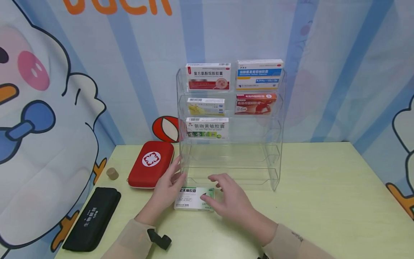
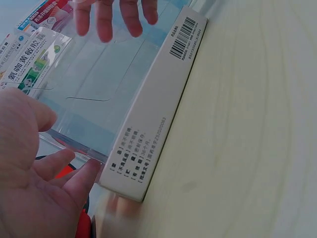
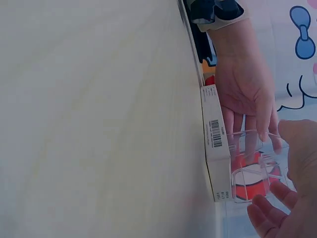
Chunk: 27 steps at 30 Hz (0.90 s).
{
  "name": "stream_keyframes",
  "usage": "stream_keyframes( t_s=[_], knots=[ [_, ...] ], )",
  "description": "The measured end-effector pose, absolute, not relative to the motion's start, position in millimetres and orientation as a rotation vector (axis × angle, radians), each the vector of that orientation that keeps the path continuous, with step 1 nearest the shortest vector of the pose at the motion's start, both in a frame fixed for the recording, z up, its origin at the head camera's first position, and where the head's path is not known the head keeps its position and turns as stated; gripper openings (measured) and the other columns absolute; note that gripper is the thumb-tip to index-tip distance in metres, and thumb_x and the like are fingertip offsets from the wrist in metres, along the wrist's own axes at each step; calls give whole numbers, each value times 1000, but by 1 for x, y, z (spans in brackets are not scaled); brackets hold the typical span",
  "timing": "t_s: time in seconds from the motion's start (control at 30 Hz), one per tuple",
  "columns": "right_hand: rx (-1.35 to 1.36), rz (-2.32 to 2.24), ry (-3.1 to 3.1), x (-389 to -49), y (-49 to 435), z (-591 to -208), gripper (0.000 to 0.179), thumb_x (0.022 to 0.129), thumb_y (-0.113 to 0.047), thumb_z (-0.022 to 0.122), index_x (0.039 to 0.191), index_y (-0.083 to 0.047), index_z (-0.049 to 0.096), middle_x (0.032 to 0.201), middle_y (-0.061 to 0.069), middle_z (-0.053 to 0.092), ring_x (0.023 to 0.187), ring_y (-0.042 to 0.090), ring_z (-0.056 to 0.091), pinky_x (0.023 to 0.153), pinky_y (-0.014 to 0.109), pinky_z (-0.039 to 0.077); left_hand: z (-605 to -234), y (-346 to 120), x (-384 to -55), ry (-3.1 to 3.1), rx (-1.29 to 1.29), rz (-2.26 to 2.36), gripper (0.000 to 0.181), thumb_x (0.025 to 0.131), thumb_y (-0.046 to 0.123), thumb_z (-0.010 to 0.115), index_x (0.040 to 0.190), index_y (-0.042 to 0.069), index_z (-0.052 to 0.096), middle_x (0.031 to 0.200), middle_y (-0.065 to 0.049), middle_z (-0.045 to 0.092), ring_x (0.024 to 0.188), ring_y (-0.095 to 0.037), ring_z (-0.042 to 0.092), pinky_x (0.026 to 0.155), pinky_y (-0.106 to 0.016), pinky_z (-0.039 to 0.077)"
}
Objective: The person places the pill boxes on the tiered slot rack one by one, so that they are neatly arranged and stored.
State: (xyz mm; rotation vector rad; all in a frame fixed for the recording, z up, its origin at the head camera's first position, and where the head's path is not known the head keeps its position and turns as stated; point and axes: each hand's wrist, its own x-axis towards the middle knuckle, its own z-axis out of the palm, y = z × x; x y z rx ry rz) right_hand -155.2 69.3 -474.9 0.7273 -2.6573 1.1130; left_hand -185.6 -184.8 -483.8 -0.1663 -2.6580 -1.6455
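Note:
A white and green medicine box (image 1: 194, 199) lies on the table just in front of a clear acrylic display rack (image 1: 226, 156); its long printed side (image 2: 148, 119) faces the left wrist view. My left hand (image 1: 166, 185) is beside the rack's lower left corner with fingers extended, close to the box's left end; whether it touches the rack or box I cannot tell. Over the box's right end my right hand (image 1: 234, 198) hovers, thumb and fingers spread apart, holding nothing. In the right wrist view the left hand (image 3: 242, 89) reaches behind the box.
On the rack's upper tiers stand several medicine boxes, among them a red one (image 1: 255, 104) and a green-and-white one (image 1: 207, 128). To the left are a red first-aid case (image 1: 151, 163), a small brown cork-like piece (image 1: 112, 173) and a black case (image 1: 93, 219).

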Motion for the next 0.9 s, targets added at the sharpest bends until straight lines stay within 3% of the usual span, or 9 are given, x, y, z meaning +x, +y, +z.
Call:
stream_keyframes(
  t_s=[0.33,0.63,0.9],
  knots=[
    [695,1086,-2744,-150,67,-492,60,96,-47,85,141,-13,66,135,3,72,115,19,72,100,42,65,-484,-185,-186,-2659,-162,-1648,80,111,19,66,176,40,25,173,-12,49,154,-41,56,121,-52,52],
    [659,1062,-2764,-145,64,-502,58,95,-47,85,139,-12,68,136,4,72,128,25,71,112,48,61,-483,-183,-185,-2662,-159,-1651,80,111,19,66,176,40,25,173,-12,48,155,-41,55,121,-52,52],
    [653,1065,-2725,-144,64,-508,54,94,-35,88,138,-10,69,138,5,72,130,25,70,114,47,59,-480,-181,-184,-2675,-110,-1654,79,111,21,65,175,43,24,174,-10,47,156,-40,54,120,-52,53]
  ],
)
